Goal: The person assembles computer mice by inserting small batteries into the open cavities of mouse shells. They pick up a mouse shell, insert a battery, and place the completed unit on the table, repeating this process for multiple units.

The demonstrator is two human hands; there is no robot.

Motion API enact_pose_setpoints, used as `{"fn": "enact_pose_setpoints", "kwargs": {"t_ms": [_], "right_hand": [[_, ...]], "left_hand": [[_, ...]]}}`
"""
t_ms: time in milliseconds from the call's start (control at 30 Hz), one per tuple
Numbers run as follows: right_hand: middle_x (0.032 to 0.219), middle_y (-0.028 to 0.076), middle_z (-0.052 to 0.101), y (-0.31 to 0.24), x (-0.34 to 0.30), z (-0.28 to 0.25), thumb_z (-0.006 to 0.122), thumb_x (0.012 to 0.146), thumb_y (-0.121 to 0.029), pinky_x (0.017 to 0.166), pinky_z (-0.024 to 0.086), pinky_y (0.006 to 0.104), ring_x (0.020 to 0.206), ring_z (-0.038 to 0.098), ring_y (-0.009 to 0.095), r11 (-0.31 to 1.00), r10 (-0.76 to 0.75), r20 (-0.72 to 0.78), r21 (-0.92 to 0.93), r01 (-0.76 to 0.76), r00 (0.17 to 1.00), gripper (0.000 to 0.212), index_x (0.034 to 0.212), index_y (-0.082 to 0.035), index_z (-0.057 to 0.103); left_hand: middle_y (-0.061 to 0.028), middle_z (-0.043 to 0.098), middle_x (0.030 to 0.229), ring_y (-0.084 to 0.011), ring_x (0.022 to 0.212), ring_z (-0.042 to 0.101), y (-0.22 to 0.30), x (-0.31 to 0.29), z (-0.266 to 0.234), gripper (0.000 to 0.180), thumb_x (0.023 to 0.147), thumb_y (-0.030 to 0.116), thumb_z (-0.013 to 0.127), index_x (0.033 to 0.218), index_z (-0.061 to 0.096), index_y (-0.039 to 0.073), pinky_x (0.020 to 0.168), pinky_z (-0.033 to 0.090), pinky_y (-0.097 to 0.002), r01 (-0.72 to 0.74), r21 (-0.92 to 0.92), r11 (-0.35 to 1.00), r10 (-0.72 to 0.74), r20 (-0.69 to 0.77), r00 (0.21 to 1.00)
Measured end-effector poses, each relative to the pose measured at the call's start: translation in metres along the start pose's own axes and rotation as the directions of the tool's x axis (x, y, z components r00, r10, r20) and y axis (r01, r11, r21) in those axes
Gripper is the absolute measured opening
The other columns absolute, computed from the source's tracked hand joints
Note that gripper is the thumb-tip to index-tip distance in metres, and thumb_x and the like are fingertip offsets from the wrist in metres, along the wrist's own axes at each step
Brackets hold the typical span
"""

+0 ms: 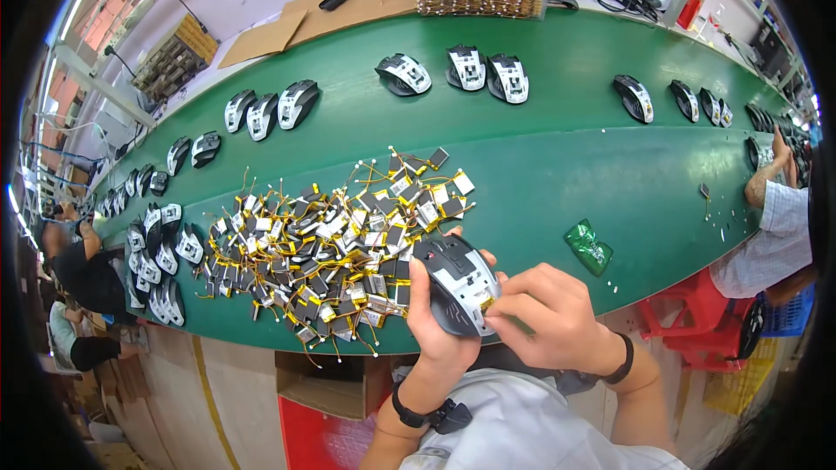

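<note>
My left hand holds a black and white computer mouse with its underside up, fingers wrapped around its sides. Against the mouse's near right end, my right hand has thumb and fingers pinched together. A small yellow-edged piece shows in the white recess by those fingertips; what they grip, if anything, is hidden. Just left of the mouse lies a large heap of small battery packs, silver and dark grey, with yellow tape and thin wires ending in white plugs.
Several mice cluster on the green table's left end; others line its far strip. A green packet and a loose battery pack lie right. Co-workers sit at both ends, one sleeve near. A cardboard box sits below.
</note>
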State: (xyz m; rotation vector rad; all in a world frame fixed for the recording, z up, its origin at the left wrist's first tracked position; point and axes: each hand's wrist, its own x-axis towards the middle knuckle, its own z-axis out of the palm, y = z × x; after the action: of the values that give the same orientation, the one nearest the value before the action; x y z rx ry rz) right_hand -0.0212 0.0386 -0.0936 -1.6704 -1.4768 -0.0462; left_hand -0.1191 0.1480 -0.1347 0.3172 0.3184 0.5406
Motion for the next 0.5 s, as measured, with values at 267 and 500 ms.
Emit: {"fn": "enact_pose_setpoints", "kwargs": {"t_ms": [267, 500], "right_hand": [[0.092, 0.007, 0.06, -0.001, -0.011, 0.003, 0.07, 0.066, -0.007, 0.058, 0.049, 0.0303, 0.069, 0.058, 0.02, 0.982, -0.121, 0.093, -0.133, 0.133, 0.988, 0.029, 0.095, -0.003, 0.068], [0.096, 0.009, 0.057, -0.005, -0.016, 0.001, 0.069, 0.063, -0.003, 0.067, 0.051, 0.0313, 0.08, 0.057, 0.022, 0.989, -0.071, 0.143, -0.12, 0.089, 0.987, 0.044, 0.107, -0.004, 0.07]], "left_hand": [[-0.0154, 0.062, 0.104, -0.0303, 0.087, 0.064, -0.002, 0.001, -0.007, 0.06, 0.099, 0.058, 0.033, 0.135, 0.044, 0.011, 0.074, 0.054, -0.04, -0.019, 0.042, 0.999, 0.02, -0.018, 1.0], [-0.0178, 0.06, 0.103, -0.032, 0.085, 0.059, 0.0, 0.003, -0.005, 0.063, 0.098, 0.06, 0.034, 0.131, 0.05, 0.009, 0.072, 0.052, -0.0418, 0.031, -0.098, 0.995, -0.038, -0.073, 0.997]]}}
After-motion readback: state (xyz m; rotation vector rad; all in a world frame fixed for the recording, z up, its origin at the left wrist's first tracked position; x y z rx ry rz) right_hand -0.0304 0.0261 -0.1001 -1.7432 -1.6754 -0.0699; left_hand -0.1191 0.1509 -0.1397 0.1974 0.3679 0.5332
